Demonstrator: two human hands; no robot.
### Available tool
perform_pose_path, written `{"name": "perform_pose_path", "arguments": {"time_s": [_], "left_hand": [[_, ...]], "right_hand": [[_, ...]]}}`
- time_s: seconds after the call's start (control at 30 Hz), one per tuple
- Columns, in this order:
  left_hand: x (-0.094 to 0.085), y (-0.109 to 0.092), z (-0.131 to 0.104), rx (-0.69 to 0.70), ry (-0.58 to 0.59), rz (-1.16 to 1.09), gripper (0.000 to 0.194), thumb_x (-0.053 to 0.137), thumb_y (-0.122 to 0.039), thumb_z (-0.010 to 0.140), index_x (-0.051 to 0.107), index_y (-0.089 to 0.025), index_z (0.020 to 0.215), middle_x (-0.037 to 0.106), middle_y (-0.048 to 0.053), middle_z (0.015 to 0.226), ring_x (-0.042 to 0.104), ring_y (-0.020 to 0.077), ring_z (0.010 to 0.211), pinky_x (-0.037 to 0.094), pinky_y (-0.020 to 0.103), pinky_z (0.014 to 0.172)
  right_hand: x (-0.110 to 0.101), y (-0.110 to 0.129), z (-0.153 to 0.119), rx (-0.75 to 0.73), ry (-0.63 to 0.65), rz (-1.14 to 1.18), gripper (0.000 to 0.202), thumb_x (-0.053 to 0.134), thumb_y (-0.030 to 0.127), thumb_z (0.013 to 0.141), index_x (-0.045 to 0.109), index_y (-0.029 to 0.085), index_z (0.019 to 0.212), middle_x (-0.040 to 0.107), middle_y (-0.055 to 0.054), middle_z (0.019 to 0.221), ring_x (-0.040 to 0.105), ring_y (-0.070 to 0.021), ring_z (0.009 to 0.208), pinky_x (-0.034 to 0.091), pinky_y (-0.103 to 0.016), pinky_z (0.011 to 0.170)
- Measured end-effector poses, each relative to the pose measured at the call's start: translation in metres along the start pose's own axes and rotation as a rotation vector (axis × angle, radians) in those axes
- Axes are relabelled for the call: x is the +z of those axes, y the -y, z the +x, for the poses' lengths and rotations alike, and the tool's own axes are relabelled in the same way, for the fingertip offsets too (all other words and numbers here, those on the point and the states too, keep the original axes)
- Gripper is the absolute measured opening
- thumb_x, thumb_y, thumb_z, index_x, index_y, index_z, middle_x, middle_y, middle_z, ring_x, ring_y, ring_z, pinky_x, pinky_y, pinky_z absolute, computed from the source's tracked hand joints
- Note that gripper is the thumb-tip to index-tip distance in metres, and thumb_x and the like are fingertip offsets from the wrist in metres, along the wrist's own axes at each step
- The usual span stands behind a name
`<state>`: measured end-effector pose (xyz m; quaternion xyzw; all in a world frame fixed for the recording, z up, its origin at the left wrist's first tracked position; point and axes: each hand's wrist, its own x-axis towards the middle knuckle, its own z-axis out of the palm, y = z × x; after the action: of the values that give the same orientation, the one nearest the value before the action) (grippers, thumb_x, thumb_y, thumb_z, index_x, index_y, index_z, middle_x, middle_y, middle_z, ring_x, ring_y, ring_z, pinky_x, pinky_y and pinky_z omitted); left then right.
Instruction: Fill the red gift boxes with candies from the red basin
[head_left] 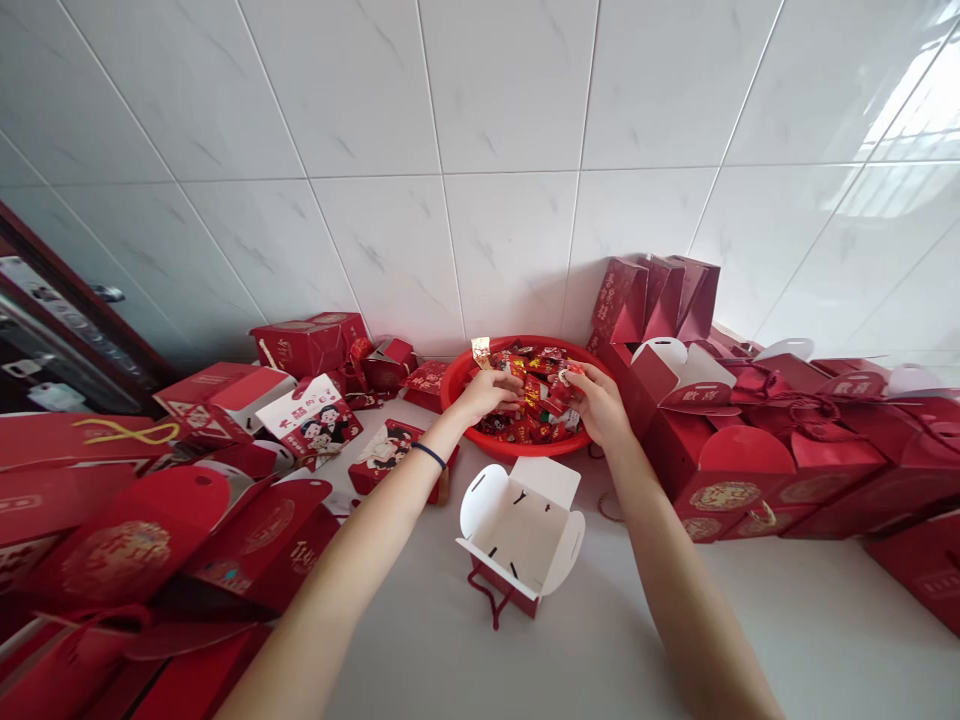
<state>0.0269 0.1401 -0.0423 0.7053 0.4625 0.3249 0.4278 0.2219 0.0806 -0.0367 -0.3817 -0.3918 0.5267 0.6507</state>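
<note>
A red plastic basin point(487, 445) full of wrapped candies point(534, 395) stands against the wall. Over its left side is my left hand point(491, 393), fingers stretched out across the candies; no held piece shows in it. My right hand point(598, 402) reaches in from the right, its thumb and fingers closed on a red-wrapped candy point(559, 390). A gold-and-white packet point(481, 350) sticks up at the rim behind my left hand. In front of the basin stands an open gift box point(529, 535), white inside, flaps spread, with slots and a dark red cord; no contents show.
Red gift boxes crowd the left side, among them a closed one point(300, 535). More boxes point(727, 480) line the right, with three tall ones point(660, 295) behind. A box with cartoon figures point(386, 455) lies left of the basin. White tiled wall point(510, 230) rises behind.
</note>
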Motion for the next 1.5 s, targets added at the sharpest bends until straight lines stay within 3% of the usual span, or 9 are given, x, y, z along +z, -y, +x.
{"name": "perform_pose_path", "arguments": {"time_s": [0.13, 0.3, 0.6, 0.7, 0.83, 0.93, 1.07, 1.33, 1.5], "left_hand": [[0.0, 0.0, 0.0, -0.013, -0.057, -0.046, 0.019, 0.082, -0.02, 0.072, 0.074, -0.014, 0.087, 0.075, 0.007, 0.083, 0.072, 0.0216, 0.08, 0.061, 0.038, 0.075], [0.0, -0.003, 0.0, 0.033, -0.122, -0.026, 0.012, 0.081, -0.015, 0.07, 0.076, -0.015, 0.081, 0.077, 0.007, 0.086, 0.072, 0.0227, 0.092, 0.056, 0.037, 0.09], [-0.012, -0.006, -0.002, 0.076, -0.243, 0.207, 0.022, 0.061, -0.017, 0.083, 0.078, -0.018, 0.099, 0.076, 0.009, 0.113, 0.069, 0.0237, 0.105, 0.051, 0.035, 0.098], [-0.025, -0.01, -0.007, 0.07, -0.184, 0.33, 0.028, 0.06, -0.011, 0.077, 0.079, -0.02, 0.095, 0.077, 0.008, 0.11, 0.069, 0.0239, 0.103, 0.051, 0.032, 0.095], [-0.035, -0.01, -0.013, 0.034, 0.072, 0.465, 0.027, 0.064, -0.003, 0.057, 0.079, -0.023, 0.068, 0.078, 0.002, 0.079, 0.071, 0.0208, 0.078, 0.052, 0.024, 0.074], [-0.034, -0.006, -0.013, 0.001, 0.219, 0.535, 0.035, 0.065, -0.003, 0.047, 0.079, -0.026, 0.069, 0.078, 0.001, 0.076, 0.068, 0.0186, 0.068, 0.048, 0.021, 0.061], [-0.026, -0.002, -0.005, -0.015, 0.268, 0.601, 0.042, 0.065, -0.004, 0.044, 0.08, -0.027, 0.076, 0.08, 0.004, 0.09, 0.068, 0.02, 0.073, 0.047, 0.021, 0.061], [-0.023, -0.007, -0.004, -0.03, 0.308, 0.639, 0.02, 0.071, -0.004, 0.044, 0.061, -0.021, 0.045, 0.055, 0.001, 0.048, 0.056, 0.021, 0.057, 0.043, 0.03, 0.061], [-0.04, -0.018, -0.015, 0.0, 0.344, 0.551, 0.032, 0.084, -0.032, 0.053, 0.055, -0.021, 0.044, 0.045, -0.005, 0.047, 0.042, 0.0128, 0.051, 0.033, 0.026, 0.053]], "right_hand": [[0.0, 0.0, 0.0, 0.003, 0.008, -0.014, 0.043, 0.087, 0.038, 0.052, 0.068, 0.023, 0.088, 0.07, 0.001, 0.08, 0.065, -0.0172, 0.074, 0.053, -0.029, 0.063], [0.0, 0.0, 0.0, 0.008, 0.013, -0.026, 0.039, 0.086, 0.038, 0.053, 0.068, 0.023, 0.084, 0.069, 0.001, 0.079, 0.064, -0.0166, 0.072, 0.052, -0.028, 0.063], [0.001, 0.0, 0.0, 0.015, 0.008, -0.036, 0.039, 0.084, 0.043, 0.056, 0.066, 0.025, 0.085, 0.072, -0.001, 0.082, 0.07, -0.0234, 0.086, 0.052, -0.029, 0.063], [0.001, 0.0, 0.001, 0.017, -0.012, -0.017, 0.04, 0.083, 0.045, 0.057, 0.066, 0.026, 0.088, 0.072, 0.0, 0.084, 0.07, -0.0239, 0.087, 0.053, -0.03, 0.064], [0.0, -0.002, 0.004, 0.022, -0.025, 0.001, 0.039, 0.08, 0.042, 0.058, 0.067, 0.026, 0.09, 0.072, 0.0, 0.084, 0.071, -0.0238, 0.086, 0.053, -0.03, 0.062], [-0.002, -0.003, 0.005, 0.021, -0.029, 0.005, 0.037, 0.078, 0.039, 0.058, 0.067, 0.026, 0.091, 0.071, 0.0, 0.082, 0.07, -0.0233, 0.084, 0.052, -0.03, 0.062], [-0.002, -0.003, 0.004, 0.015, -0.013, -0.007, 0.034, 0.078, 0.037, 0.058, 0.067, 0.026, 0.087, 0.071, 0.001, 0.08, 0.069, -0.0221, 0.082, 0.052, -0.03, 0.063], [-0.001, -0.002, 0.002, 0.013, 0.03, -0.026, 0.029, 0.082, 0.039, 0.055, 0.066, 0.023, 0.072, 0.07, -0.001, 0.074, 0.067, -0.0203, 0.076, 0.051, -0.029, 0.064], [-0.001, -0.003, 0.003, 0.018, 0.043, -0.033, 0.03, 0.084, 0.04, 0.054, 0.066, 0.023, 0.071, 0.07, 0.0, 0.073, 0.066, -0.0182, 0.074, 0.051, -0.028, 0.064]]}}
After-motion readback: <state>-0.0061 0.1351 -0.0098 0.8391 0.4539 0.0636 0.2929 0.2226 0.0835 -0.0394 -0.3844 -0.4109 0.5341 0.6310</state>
